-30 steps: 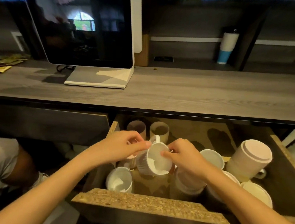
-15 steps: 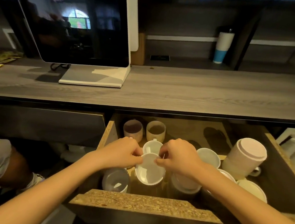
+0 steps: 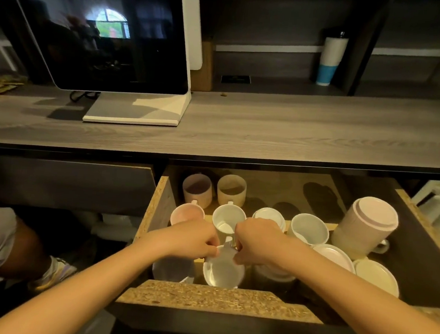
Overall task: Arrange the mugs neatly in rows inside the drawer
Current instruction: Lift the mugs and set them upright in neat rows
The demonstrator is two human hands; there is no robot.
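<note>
Both hands are on one white mug (image 3: 222,272), upright, mouth up, low in the drawer (image 3: 155,209) just behind its chipboard front edge. L hand (image 3: 194,240): fingers curled, pinching the rim on the mug's left side. R hand (image 3: 257,242): fingers curled, pinching the rim on its right side, by the handle. Can't tell if the mug's base touches the drawer floor.

All rel. to the held mug:
- Just left: grey mug (image 3: 172,268), in shadow, filling the gap to the drawer's left wall.
- Directly behind: 2nd white mug (image 3: 228,220), near, small gap.
- Behind-left: pink mug (image 3: 187,213), close to the left wall.
- Behind-right: upturned mug (image 3: 269,215), then pale mug (image 3: 309,228), in a row w/ the other two.
- Far back: two ribbed cups (image 3: 197,188), side by side.
- Right: white disc (image 3: 334,256) and outer disc (image 3: 376,276); saucers or upturned bases, can't tell.
- Far right: big mug (image 3: 367,226), upturned and tilted, near the right wall.

Bare drawer floor shows back-right, behind the row. Grey surface (image 3: 269,128) overhangs the drawer's back; monitor (image 3: 106,31) and tumbler (image 3: 329,62) stand up there.
</note>
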